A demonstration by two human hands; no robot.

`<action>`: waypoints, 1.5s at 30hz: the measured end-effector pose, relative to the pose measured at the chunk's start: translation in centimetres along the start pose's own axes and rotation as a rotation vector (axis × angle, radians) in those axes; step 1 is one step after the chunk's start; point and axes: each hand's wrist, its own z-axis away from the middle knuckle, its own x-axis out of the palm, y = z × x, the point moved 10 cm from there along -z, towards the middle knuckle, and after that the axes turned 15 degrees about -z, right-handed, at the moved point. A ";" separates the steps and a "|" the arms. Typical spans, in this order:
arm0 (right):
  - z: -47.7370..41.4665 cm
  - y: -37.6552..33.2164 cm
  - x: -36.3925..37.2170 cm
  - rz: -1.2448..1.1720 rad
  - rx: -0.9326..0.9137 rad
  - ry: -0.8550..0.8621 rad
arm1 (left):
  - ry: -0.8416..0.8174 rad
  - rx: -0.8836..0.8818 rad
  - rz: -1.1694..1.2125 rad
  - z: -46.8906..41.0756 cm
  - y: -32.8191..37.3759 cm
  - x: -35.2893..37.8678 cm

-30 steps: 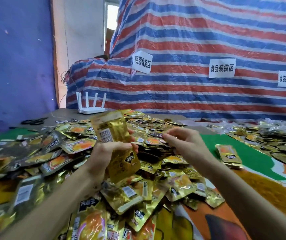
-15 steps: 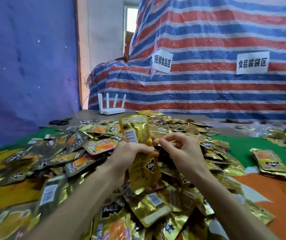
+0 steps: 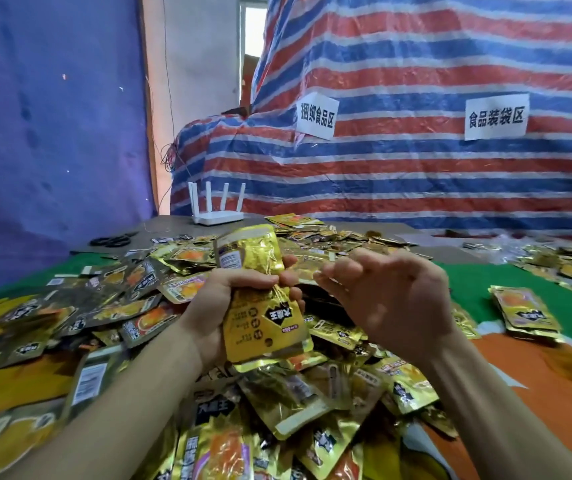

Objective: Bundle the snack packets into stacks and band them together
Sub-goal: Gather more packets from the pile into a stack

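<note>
Above the heap of loose packets (image 3: 315,407), your left hand (image 3: 222,306) holds its grip clenched round the middle of the stack of gold packets (image 3: 260,299), lifted clear of the surface (image 3: 468,282). That has not altered over the last second. What has altered is your right hand (image 3: 391,299): a second ago it stood apart to the right, half a second ago its fingertips met the left hand's at the stack's edge, and now it sits just beside the stack with its fingers (image 3: 343,271) curled and spread. Whether its grip pinches a band you cannot tell from here; none shows. My reading is that gathering is done for this stack and banding is the step in hand, not yet finished.

The stack's long axis runs nearly upright, its upper end tipped away from you and a little left. The barcode end points up and away, and the printed end hangs towards you, its logo upside down.
</note>
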 end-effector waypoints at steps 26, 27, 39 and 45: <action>0.0 0.1 -0.8 0.282 -0.260 0.187 | 0.177 -0.163 -0.271 0.0 -1.7 -1.8; 0.0 0.1 -1.0 0.310 -0.263 0.201 | 0.220 -0.153 -0.244 -0.1 -1.7 -2.2; -0.3 5.0 0.1 0.673 -0.158 0.196 | 0.691 0.514 -0.058 2.6 5.4 -5.0; 0.2 3.2 1.6 0.821 -0.391 0.170 | 0.483 0.377 -0.075 1.0 2.3 -1.7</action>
